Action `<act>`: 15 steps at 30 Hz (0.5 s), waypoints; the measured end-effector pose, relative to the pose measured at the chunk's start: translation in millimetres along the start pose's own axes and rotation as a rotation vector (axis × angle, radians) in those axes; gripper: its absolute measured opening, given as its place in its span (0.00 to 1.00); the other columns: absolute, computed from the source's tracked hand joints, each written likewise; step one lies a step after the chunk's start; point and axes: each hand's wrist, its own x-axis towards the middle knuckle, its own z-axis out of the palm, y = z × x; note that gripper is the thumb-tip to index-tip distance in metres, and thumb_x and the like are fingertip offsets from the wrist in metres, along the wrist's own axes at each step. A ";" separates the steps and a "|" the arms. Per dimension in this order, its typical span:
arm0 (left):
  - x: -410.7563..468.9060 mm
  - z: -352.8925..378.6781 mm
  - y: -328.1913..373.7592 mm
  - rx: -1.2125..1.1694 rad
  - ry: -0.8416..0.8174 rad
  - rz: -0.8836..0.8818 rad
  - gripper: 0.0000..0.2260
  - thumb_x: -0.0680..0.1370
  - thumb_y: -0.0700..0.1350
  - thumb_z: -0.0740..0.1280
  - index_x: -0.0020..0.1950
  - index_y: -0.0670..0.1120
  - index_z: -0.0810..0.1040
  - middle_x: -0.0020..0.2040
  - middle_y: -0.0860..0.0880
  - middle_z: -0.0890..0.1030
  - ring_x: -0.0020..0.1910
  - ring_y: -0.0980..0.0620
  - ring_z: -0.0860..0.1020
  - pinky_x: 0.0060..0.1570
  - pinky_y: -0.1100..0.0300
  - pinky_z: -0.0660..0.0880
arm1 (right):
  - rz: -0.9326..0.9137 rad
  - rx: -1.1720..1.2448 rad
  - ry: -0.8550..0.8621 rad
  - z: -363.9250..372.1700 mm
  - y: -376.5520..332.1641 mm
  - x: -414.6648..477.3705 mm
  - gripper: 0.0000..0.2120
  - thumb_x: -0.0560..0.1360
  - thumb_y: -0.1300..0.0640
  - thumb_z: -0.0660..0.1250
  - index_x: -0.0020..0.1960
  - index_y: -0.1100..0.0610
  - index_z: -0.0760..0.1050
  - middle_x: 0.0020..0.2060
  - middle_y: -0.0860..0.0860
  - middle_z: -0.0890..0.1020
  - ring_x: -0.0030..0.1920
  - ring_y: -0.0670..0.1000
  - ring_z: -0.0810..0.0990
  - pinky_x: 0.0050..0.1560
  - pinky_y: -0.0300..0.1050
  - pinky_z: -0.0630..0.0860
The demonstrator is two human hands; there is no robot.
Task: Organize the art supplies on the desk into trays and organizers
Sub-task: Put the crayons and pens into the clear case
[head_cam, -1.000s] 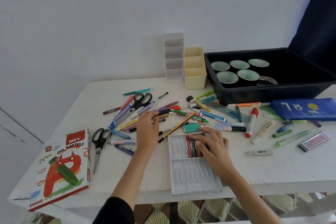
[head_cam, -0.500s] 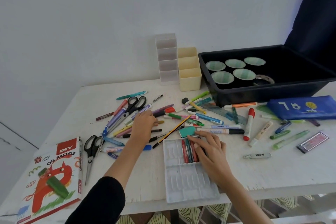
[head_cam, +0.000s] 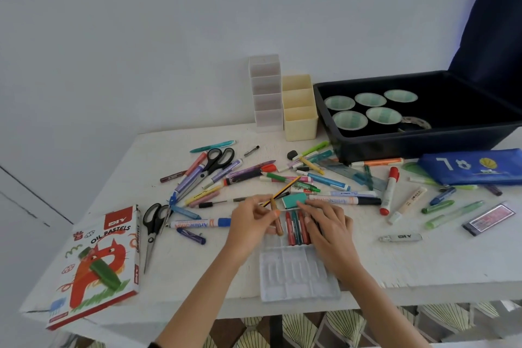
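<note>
- left hand (head_cam: 250, 224): thumb and fingertips pinch a brown oil pastel stick (head_cam: 277, 220), tilted over the far left corner of a clear moulded plastic tray (head_cam: 296, 274).
- right hand (head_cam: 329, 230): fingers straight, slightly spread, resting flat on the red and teal pastel sticks (head_cam: 295, 230) in the tray's far row.
- tray: middle of the white tabletop's (head_cam: 423, 263) near edge.
- red-and-white cardboard oil pastels box (head_cam: 96, 263): near left corner.
- black plastic bin (head_cam: 423, 140): far right corner; cream plastic organizer (head_cam: 299, 124) just beside it.
</note>
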 end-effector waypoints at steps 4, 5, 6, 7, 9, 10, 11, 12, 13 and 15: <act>-5.4 8.4 -10.7 0.161 0.042 0.061 0.14 0.74 0.39 0.70 0.59 0.46 0.75 0.40 0.52 0.76 0.37 0.58 0.77 0.34 0.72 0.75 | -0.006 -0.017 0.008 0.4 -0.9 0.2 0.22 0.77 0.46 0.46 0.68 0.41 0.67 0.65 0.40 0.68 0.65 0.43 0.59 0.58 0.40 0.53; -5.4 10.8 -13.2 0.202 0.058 0.096 0.14 0.74 0.39 0.70 0.59 0.46 0.75 0.40 0.52 0.75 0.37 0.59 0.75 0.34 0.74 0.73 | -0.008 -0.017 0.008 0.0 -1.3 0.2 0.22 0.77 0.46 0.45 0.68 0.42 0.67 0.65 0.40 0.68 0.65 0.43 0.59 0.58 0.40 0.53; -5.5 12.5 -15.5 0.233 0.074 0.133 0.15 0.74 0.40 0.70 0.59 0.45 0.76 0.40 0.53 0.75 0.37 0.59 0.75 0.36 0.75 0.72 | -0.008 -0.014 0.009 -0.1 -1.5 -0.2 0.22 0.77 0.46 0.45 0.68 0.42 0.67 0.65 0.40 0.68 0.65 0.44 0.60 0.58 0.40 0.54; -5.5 14.2 -16.8 0.254 0.085 0.158 0.15 0.73 0.40 0.70 0.59 0.44 0.76 0.40 0.53 0.75 0.37 0.59 0.74 0.36 0.75 0.71 | -0.008 -0.014 0.012 -0.1 -1.6 -0.4 0.22 0.77 0.46 0.45 0.67 0.42 0.67 0.65 0.40 0.68 0.65 0.44 0.60 0.58 0.40 0.54; -5.7 17.2 -17.8 0.277 0.091 0.180 0.15 0.73 0.40 0.71 0.59 0.45 0.76 0.39 0.54 0.75 0.36 0.60 0.73 0.37 0.75 0.70 | -0.010 -0.014 0.019 -0.2 -2.0 -1.0 0.22 0.77 0.46 0.45 0.67 0.42 0.68 0.65 0.40 0.69 0.65 0.44 0.60 0.59 0.41 0.54; -5.4 18.7 -18.3 0.275 0.091 0.183 0.15 0.73 0.41 0.71 0.59 0.45 0.76 0.38 0.54 0.75 0.35 0.60 0.73 0.36 0.75 0.71 | -0.010 -0.014 0.020 -0.5 -2.3 -1.1 0.22 0.77 0.46 0.46 0.67 0.43 0.68 0.65 0.40 0.69 0.65 0.44 0.60 0.59 0.41 0.54; -5.8 20.0 -18.5 0.278 0.089 0.182 0.16 0.73 0.42 0.71 0.59 0.45 0.76 0.37 0.55 0.74 0.34 0.60 0.73 0.35 0.74 0.71 | -0.009 -0.015 0.019 -0.3 -2.7 -1.3 0.23 0.77 0.46 0.46 0.67 0.43 0.68 0.65 0.40 0.68 0.65 0.44 0.60 0.58 0.40 0.54; -5.3 22.5 -18.6 0.292 0.086 0.181 0.16 0.73 0.43 0.72 0.59 0.45 0.76 0.36 0.55 0.74 0.34 0.60 0.73 0.35 0.73 0.71 | -0.006 -0.017 0.019 -0.3 -2.0 -1.3 0.23 0.77 0.46 0.45 0.67 0.43 0.68 0.65 0.40 0.68 0.65 0.44 0.60 0.58 0.40 0.54; -5.3 24.6 -18.2 0.317 0.091 0.177 0.17 0.73 0.44 0.72 0.60 0.46 0.76 0.36 0.55 0.74 0.34 0.60 0.73 0.35 0.71 0.71 | -0.004 -0.022 0.019 -0.3 -1.7 -1.3 0.23 0.77 0.46 0.45 0.67 0.43 0.68 0.65 0.40 0.68 0.65 0.44 0.60 0.58 0.40 0.53; -6.2 27.6 -18.1 0.362 0.123 0.172 0.18 0.72 0.46 0.72 0.61 0.48 0.74 0.36 0.55 0.74 0.33 0.60 0.73 0.37 0.68 0.72 | -0.003 -0.031 0.017 0.8 -1.3 -1.3 0.23 0.77 0.46 0.45 0.67 0.42 0.68 0.66 0.40 0.68 0.65 0.45 0.60 0.58 0.40 0.54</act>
